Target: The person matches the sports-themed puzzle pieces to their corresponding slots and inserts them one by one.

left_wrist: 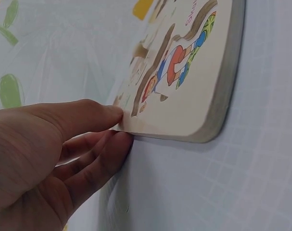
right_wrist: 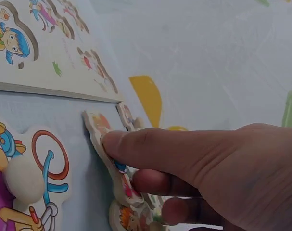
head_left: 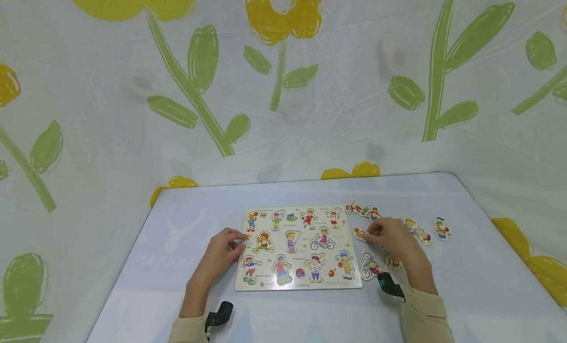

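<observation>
At the lower right of the head view, a bicycle piece [head_left: 370,266] lay on the bench [head_left: 310,313]. Mid-frame, the left hand [head_left: 222,247] pinched the left edge of the board [head_left: 305,248]; a tug there could have skewed it. Right of the board, the right hand's [head_left: 390,233] fingers pinched a figure piece [head_left: 359,233], which might have snagged on the loose pieces [head_left: 353,207] beyond and slipped.

Head view looks down; closer wrist views share the board [head_left: 304,248].
</observation>
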Demonstrator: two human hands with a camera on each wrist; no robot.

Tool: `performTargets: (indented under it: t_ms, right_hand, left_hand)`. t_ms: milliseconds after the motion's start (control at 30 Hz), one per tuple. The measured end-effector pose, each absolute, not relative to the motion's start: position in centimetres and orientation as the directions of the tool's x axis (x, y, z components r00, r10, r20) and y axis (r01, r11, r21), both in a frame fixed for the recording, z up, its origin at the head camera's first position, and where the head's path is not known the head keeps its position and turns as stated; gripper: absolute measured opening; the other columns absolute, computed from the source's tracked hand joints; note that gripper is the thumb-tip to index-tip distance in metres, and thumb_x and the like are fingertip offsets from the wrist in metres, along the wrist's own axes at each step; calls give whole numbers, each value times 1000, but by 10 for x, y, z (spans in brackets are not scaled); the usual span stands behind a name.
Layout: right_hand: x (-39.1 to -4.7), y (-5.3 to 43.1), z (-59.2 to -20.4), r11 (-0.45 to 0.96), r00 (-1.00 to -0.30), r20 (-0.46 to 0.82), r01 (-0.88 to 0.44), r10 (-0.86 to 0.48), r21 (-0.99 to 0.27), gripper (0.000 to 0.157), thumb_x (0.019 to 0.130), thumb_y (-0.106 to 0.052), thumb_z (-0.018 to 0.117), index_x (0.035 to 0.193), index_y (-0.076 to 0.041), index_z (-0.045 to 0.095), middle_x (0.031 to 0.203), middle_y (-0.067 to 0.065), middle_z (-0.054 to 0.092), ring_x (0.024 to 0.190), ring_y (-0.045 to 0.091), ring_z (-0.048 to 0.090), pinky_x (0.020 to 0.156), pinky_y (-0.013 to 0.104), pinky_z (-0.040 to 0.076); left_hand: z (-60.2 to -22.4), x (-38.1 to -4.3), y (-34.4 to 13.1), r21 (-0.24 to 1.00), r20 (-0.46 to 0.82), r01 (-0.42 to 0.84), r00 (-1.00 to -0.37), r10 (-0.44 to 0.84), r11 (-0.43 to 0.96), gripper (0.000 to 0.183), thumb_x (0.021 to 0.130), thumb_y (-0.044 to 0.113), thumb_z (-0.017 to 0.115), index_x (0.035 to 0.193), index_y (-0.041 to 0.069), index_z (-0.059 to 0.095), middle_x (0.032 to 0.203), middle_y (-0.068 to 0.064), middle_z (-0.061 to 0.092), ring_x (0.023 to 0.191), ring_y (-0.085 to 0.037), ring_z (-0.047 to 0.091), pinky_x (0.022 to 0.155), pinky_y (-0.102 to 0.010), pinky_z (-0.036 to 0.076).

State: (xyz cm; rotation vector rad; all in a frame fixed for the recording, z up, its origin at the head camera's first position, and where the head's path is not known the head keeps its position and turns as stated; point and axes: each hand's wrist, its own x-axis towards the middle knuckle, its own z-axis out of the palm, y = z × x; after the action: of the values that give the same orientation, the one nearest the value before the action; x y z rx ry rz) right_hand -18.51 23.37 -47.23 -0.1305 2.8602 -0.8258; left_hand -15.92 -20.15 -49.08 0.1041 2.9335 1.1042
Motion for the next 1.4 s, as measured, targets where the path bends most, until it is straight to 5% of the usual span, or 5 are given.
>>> performTargets:
  t_ms: [300, 633, 1400]
  right_hand:
    - [-189, 231, -480, 874, -990, -113, -18, -83, -486, 34, 86, -45, 71, 89, -11, 69, 77, 0, 62, 71, 16, 52, 63, 29, 40]
    - [-192, 229, -481, 822, -982, -75, -105, -176, -560, 13, 86, -22, 73, 97, -14, 72, 85, -2, 66, 78, 14, 56, 71, 32, 45]
    - [-190, 224, -480, 821, -977, -118, -83, -180, -565, 12, 86, -17, 71, 97, -12, 70, 88, 1, 67, 79, 16, 57, 75, 37, 48]
  left_hand:
    - [-492, -160, -202, 672, 12, 51, -998, 59, 739, 21, 86, 8, 72, 107, 10, 74, 109, -6, 63, 79, -13, 56, 60, -17, 49]
    - [-493, -160, -202, 661, 20, 52, -998, 52, 749, 22, 85, 7, 73, 107, 9, 74, 109, -7, 64, 79, -12, 56, 60, -18, 49]
    - [-492, -160, -201, 659, 39, 81, -996, 74, 748, 20, 86, 8, 72, 105, 8, 75, 108, -7, 63, 78, -12, 55, 59, -18, 48]
